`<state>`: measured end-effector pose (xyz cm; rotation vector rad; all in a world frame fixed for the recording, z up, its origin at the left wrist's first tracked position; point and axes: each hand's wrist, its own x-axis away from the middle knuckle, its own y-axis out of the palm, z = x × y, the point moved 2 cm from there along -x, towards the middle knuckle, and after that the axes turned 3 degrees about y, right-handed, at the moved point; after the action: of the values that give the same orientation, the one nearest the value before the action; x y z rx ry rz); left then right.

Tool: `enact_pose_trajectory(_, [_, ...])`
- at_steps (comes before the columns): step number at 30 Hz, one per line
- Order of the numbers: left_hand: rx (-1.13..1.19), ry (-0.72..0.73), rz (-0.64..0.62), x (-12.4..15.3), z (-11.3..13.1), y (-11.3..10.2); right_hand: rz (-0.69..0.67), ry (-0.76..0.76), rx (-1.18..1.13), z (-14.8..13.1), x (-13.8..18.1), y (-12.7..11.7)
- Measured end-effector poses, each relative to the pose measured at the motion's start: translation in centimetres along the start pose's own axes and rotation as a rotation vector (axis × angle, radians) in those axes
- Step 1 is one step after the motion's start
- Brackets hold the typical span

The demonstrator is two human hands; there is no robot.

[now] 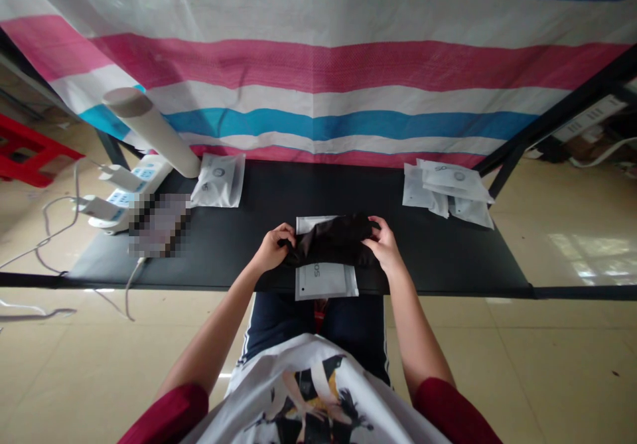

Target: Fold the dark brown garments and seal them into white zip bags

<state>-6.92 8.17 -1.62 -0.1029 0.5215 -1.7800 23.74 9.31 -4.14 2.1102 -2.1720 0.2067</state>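
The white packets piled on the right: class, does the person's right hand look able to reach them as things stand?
Probably yes: nothing visible stands between the right hand and the white packets, though it would likely have to release the dark cloth first.

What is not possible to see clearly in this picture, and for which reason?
In the head view:
- Nearest white pouch: its middle is covered by the black cloth.
- Flat object beside the power strip: masked by pixelation.
- Stacked pouches at right: the emblem's details are too small.
- Red object: cut off by the left edge.
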Motion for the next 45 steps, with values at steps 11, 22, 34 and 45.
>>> enact_pose_trajectory(11, [0.107,0.061,-0.013,0.1,-0.3,-0.4,-0.157,-0.303,0.238,-0.8,1.1,-0.4])
enact_pose_trajectory(22, [-0.103,0.120,-0.050,1.1,1.8,-1.3,-0.163,-0.387,0.181,-0.7,1.6,-0.3])
enact_pose_trajectory(34, [-0.646,0.185,-0.186,5.1,3.5,-1.0,-0.167,-0.402,0.625,-1.4,4.1,-2.0])
enact_pose_trajectory(45, [-0.556,0.093,-0.118,5.9,1.8,-1.6,-0.166,-0.447,0.733,-0.6,5.7,-2.4])
